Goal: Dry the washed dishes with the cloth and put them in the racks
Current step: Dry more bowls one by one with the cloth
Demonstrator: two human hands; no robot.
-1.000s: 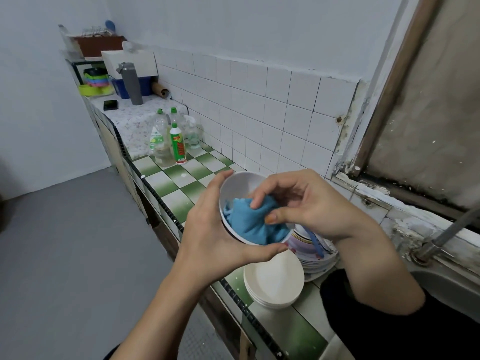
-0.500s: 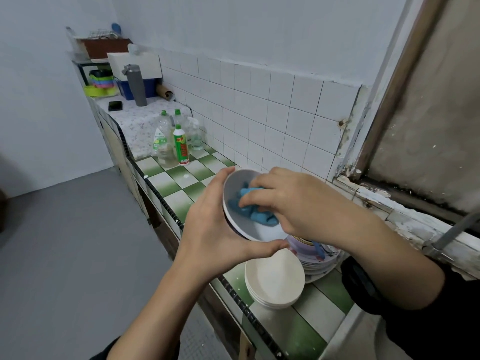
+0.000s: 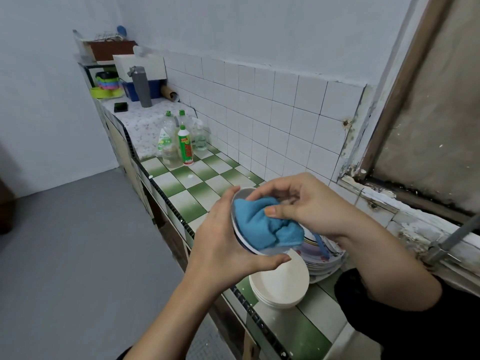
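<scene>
The bowl (image 3: 242, 194) is being held tilted in the air over the near counter (image 3: 187, 183) edge, w/ the cloth (image 3: 262, 224) bunched inside, filling most of it. Left hand (image 3: 226, 245) is cupping the bowl from behind, thumb hooking under the rim; right hand (image 3: 311, 206) is pinching the cloth, thumb pressing in. Risk: the bowl is hanging partly past the edge, so a wet slip prob. means the floor. Just below, white dishes (image 3: 283, 284) are sitting stacked, patterned plates (image 3: 324, 258) to their right carrying a blue utensil (image 3: 321, 246).
</scene>
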